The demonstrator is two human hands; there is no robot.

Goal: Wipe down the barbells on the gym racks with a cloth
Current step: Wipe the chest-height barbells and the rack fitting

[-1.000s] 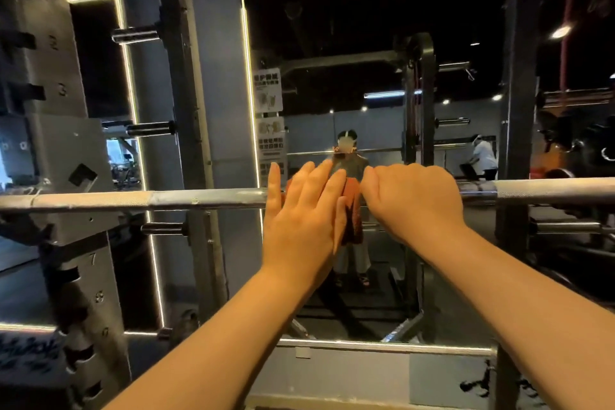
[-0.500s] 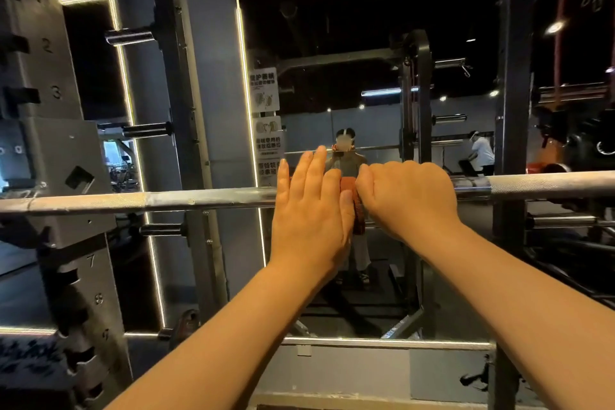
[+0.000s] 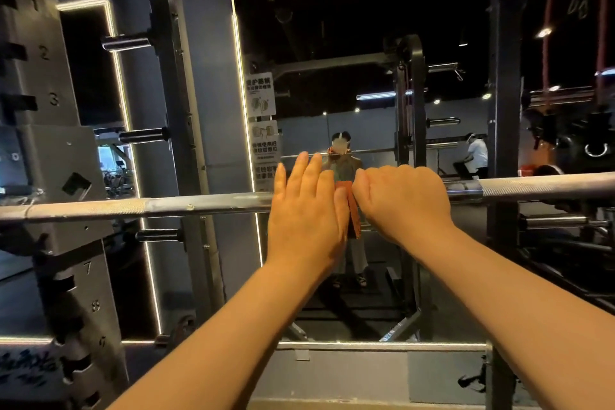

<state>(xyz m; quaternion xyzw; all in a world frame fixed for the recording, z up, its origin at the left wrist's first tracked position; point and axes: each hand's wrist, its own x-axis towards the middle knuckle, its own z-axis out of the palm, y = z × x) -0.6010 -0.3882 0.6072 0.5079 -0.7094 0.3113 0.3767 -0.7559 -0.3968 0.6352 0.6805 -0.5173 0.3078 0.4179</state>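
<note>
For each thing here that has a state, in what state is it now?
barbell: lying level on the rack.
cloth: draped over the barbell, hanging between the hands, mostly hidden.
left hand: open, fingers straight, in front of the barbell.
right hand: fingers curled over the barbell, next to the cloth.

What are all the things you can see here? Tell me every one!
barbell: one, silver, lying across the middle
cloth: one, orange, on the barbell between the hands
rack upright: one, grey, numbered, far left
pegs: three, dark and chrome, on the post left of the mirror
mirror: one, light-edged, behind the barbell
signs: at least two, white, at the mirror's left edge
left hand: one, fingers straight, laid over the barbell
right hand: one, fingers curled over the barbell
</note>
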